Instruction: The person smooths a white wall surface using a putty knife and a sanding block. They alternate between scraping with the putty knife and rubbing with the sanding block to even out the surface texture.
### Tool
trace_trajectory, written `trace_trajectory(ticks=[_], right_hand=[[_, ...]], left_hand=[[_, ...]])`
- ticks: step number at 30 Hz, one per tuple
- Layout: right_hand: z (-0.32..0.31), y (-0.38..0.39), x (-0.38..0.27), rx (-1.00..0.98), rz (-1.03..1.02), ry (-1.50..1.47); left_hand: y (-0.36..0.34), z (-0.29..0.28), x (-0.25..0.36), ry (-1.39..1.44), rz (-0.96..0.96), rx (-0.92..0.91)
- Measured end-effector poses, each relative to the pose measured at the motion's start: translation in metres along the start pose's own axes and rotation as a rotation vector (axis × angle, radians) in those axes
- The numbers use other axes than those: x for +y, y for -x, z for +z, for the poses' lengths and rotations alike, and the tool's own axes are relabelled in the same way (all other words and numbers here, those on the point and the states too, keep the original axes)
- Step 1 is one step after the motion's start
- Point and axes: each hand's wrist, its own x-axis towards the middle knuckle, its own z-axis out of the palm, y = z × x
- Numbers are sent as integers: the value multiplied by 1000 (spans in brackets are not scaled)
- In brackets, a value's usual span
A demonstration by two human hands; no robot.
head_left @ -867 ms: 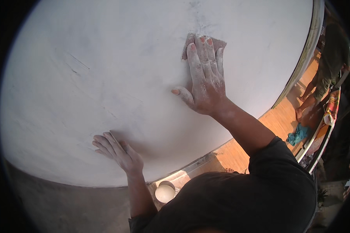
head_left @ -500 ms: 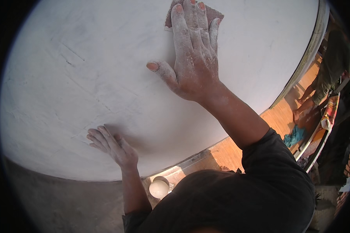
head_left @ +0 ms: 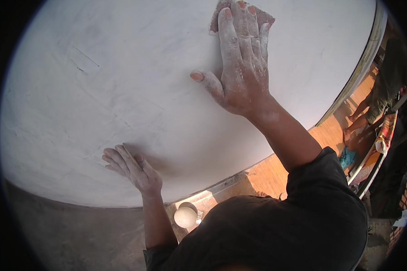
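A white plastered wall (head_left: 135, 72) fills most of the view, with a few thin dark scratches on its left part. High on it, my right hand (head_left: 244, 72) presses a reddish-brown piece of sandpaper (head_left: 266, 17) flat against the surface. The fingers lie stretched over the sheet and the thumb stands out to the left. White dust coats this hand. Lower and to the left, my left hand (head_left: 138, 174) rests on the wall with fingers extended and nothing in it; its palm is hidden.
Below the wall lies an orange-brown floor (head_left: 269, 177) with a round, pale container (head_left: 185, 217) near my body. At the right, another person's bare legs (head_left: 359, 122) show beside a teal cloth (head_left: 347, 157). A curved railing (head_left: 368, 174) carries a colourful cloth (head_left: 386, 131).
My right hand and the sandpaper have shifted to the right across the wall. My left hand has stayed nearly in place.
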Motion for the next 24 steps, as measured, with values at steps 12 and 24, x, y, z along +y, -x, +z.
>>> trace_trajectory(ticks=[12,24], right_hand=[[-11,-38,17,-65,63,-37],[1,-40,5,-49,22,54]], left_hand=[[-2,5,2,5,-11,-14],[2,9,0,31,-18,5]])
